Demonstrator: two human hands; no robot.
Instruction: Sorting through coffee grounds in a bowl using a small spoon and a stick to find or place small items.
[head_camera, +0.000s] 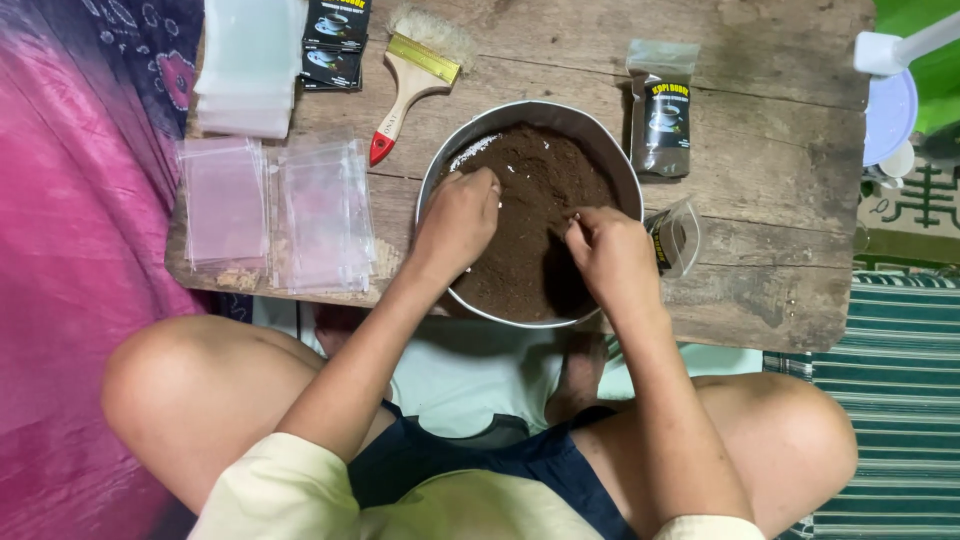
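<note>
A round metal bowl (520, 114) full of dark brown powder (540, 200) sits on a low wooden board (760, 130). My left hand (458, 220) rests on the bowl's left rim, fingers curled into the powder. My right hand (612, 258) is inside the bowl at the right, fingers pinched together in the powder; whether it grips a scoop is hidden. An open clear pouch (680, 236) with some powder stands just right of the bowl, beside my right hand.
A filled, labelled pouch (661, 122) lies at the back right. A paintbrush (412, 80) with a red-tipped handle lies behind the bowl. Stacks of empty clear bags (285, 210) and dark labels (335, 40) are at the left. Pink cloth (70, 250) left, striped mat (890, 400) right.
</note>
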